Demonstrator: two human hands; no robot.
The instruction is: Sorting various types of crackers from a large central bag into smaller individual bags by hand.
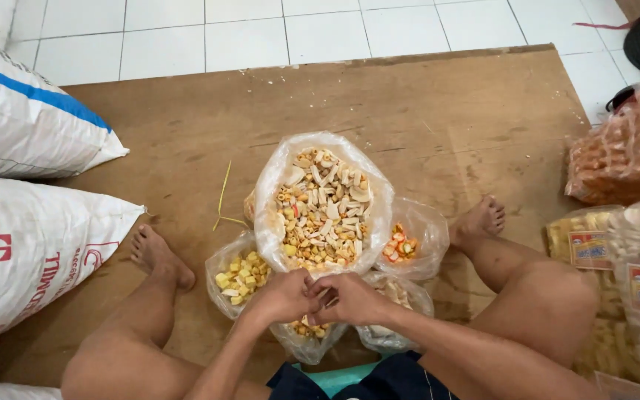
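A big clear plastic bag (272, 200) of mixed cream and yellow crackers stands open on the brown board between my legs. My left hand (284, 296) and my right hand (350, 298) meet at its near rim, fingers closed on the plastic edge. Smaller clear bags sit around it: one with yellow cubes (240, 275) on the left, one with orange-and-white pieces (403, 244) on the right, and one with pale crackers (398, 296) under my right wrist.
Two white woven sacks (24, 111) lie at the left. Packed bags of orange, yellow and white snacks (624, 155) are stacked at the right. A thin yellow strip (223, 194) lies on the brown board (409, 104), with white floor tiles beyond.
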